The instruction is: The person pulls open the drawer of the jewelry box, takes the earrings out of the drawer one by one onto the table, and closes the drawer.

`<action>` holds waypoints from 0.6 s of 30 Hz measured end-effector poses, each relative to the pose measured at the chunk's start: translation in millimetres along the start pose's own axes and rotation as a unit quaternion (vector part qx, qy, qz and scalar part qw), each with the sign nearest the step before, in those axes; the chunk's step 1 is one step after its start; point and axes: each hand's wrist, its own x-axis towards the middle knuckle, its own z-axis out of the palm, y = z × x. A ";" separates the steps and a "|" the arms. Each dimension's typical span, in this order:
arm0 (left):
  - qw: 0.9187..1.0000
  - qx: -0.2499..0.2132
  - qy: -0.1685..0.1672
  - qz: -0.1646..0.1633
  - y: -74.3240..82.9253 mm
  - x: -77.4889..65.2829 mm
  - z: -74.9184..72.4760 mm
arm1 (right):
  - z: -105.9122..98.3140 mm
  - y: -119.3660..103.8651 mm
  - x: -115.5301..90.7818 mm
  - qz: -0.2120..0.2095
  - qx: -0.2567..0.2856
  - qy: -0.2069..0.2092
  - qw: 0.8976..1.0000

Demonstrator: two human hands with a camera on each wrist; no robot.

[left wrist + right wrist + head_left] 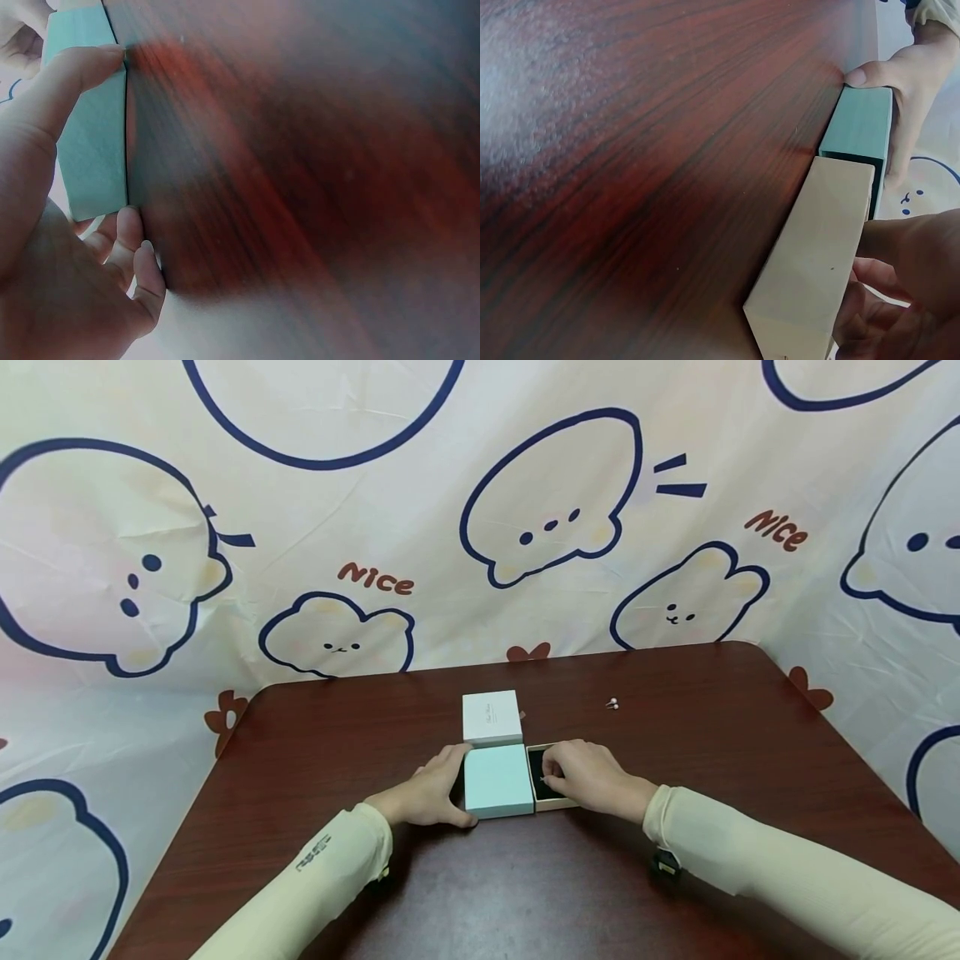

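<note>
A light teal box sleeve [498, 782] lies on the table with a cream drawer tray [814, 247] slid partly out of its right end. My left hand [429, 792] holds the sleeve from the left, thumb on its front side and fingers toward the back corner. Over the tray, my right hand [596, 779] has curled fingers reaching down to the black lining [537, 777]. Thumb and forefinger seem to pinch a tiny shiny piece [543, 779], too small to make out. In the right wrist view the tray wall hides those fingertips.
A white square box lid [491, 717] with small print lies just behind the sleeve. Two small white-headed earrings [612, 703] lie farther back to the right. The brown wooden table [337, 727] meets a cartoon-printed cloth [435, 527] at its back edge.
</note>
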 end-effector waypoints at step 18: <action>1.000 -0.001 0.003 0.000 -1.2 -0.7 0.9 | 1.9 0.8 3.1 0.004 0.014 -0.001 1.000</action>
